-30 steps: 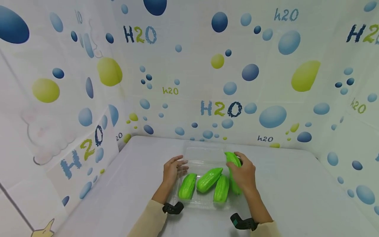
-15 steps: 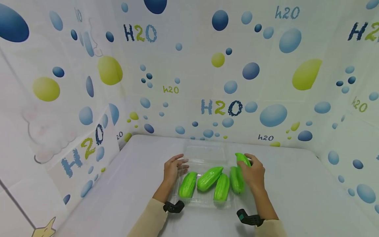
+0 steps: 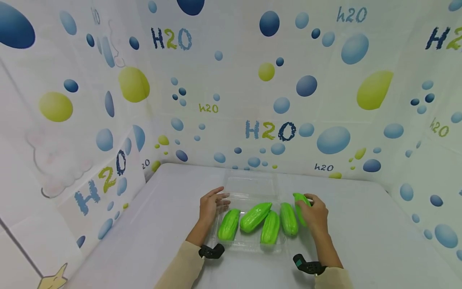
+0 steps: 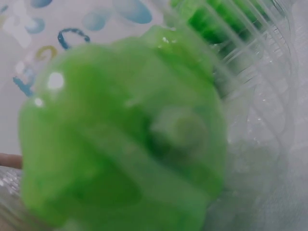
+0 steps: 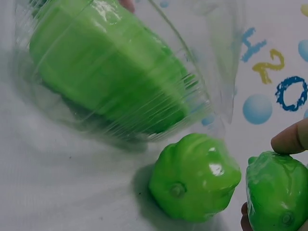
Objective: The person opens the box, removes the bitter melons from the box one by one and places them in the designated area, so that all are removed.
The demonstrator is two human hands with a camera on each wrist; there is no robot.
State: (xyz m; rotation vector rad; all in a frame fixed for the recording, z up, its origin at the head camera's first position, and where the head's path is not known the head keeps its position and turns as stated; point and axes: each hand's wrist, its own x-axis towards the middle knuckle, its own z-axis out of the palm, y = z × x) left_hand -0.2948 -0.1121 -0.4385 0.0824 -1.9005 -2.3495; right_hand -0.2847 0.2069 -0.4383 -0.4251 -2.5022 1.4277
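Note:
My right hand (image 3: 316,212) pinches a bright green bitter melon (image 3: 301,209) between thumb and fingers, just right of another bitter melon (image 3: 289,219) lying on the table. In the right wrist view the held melon (image 5: 276,192) appears end-on at the right edge. A clear plastic clamshell box (image 3: 249,248) lies with its lid (image 3: 249,185) folded back. Inside it are three more: a left melon (image 3: 229,225), a slanted melon (image 3: 255,218) and a right melon (image 3: 270,228). My left hand (image 3: 208,206) rests at the box's left side, fingers extended along its rim.
The white table (image 3: 361,233) extends around the box on both sides. Behind it stands a printed curtain (image 3: 231,80) with bubbles and H2O lettering. Each wrist wears a black camera band, one at the left wrist (image 3: 211,251) and one at the right (image 3: 308,265).
My right hand has moved rightward, away from the box, with one bitter melon, so the one beside the box now shows apart from it. My left hand has stayed in place.

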